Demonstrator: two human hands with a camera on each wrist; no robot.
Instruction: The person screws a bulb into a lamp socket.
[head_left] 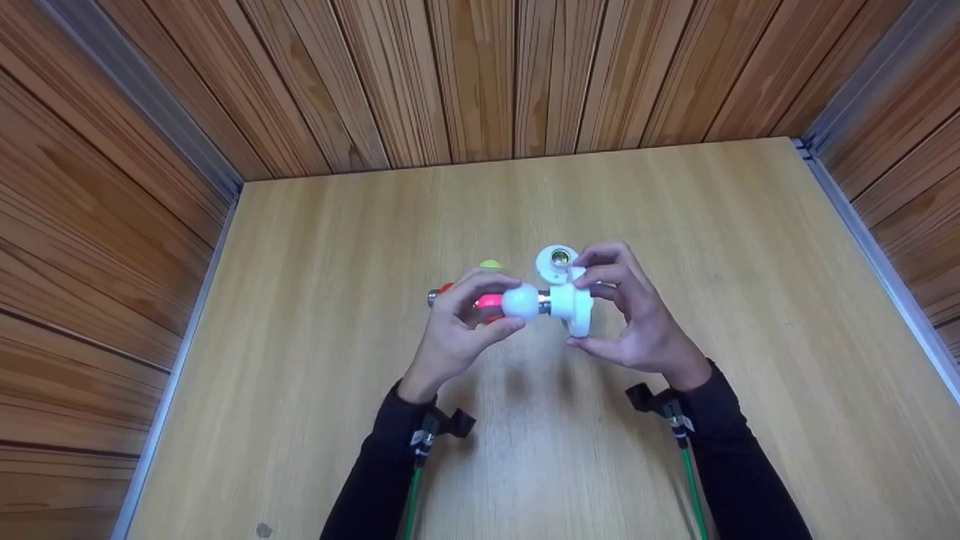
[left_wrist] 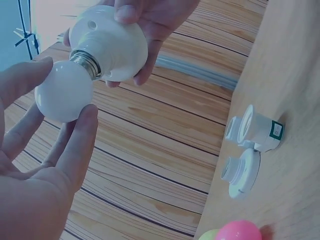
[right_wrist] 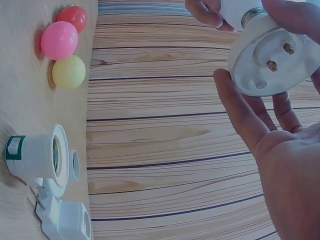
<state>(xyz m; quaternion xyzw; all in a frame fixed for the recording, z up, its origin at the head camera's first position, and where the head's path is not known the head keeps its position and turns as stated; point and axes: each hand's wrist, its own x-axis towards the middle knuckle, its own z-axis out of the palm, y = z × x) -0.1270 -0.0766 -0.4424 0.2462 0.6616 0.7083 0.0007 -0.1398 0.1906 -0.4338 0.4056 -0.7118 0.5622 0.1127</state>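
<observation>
In the head view my left hand (head_left: 461,322) pinches a white light bulb (head_left: 519,302) by its globe, between thumb and fingers. The bulb lies sideways with its metal screw base at the mouth of a white lamp socket (head_left: 576,306), part of the thread still showing. My right hand (head_left: 637,322) grips the socket by its round base. Both are held above the table. The left wrist view shows the bulb (left_wrist: 64,92) meeting the socket (left_wrist: 112,45) at the thread. From the right wrist, the socket's underside (right_wrist: 275,62) shows two brass-coloured terminals.
On the table (head_left: 375,420), beyond my hands, stands a round white socket (head_left: 556,262). Other white sockets (right_wrist: 37,157) sit near it. Red (right_wrist: 73,19), pink (right_wrist: 59,40) and yellow (right_wrist: 69,71) bulbs lie together. Wood-panelled walls (head_left: 480,82) enclose the table's back and sides.
</observation>
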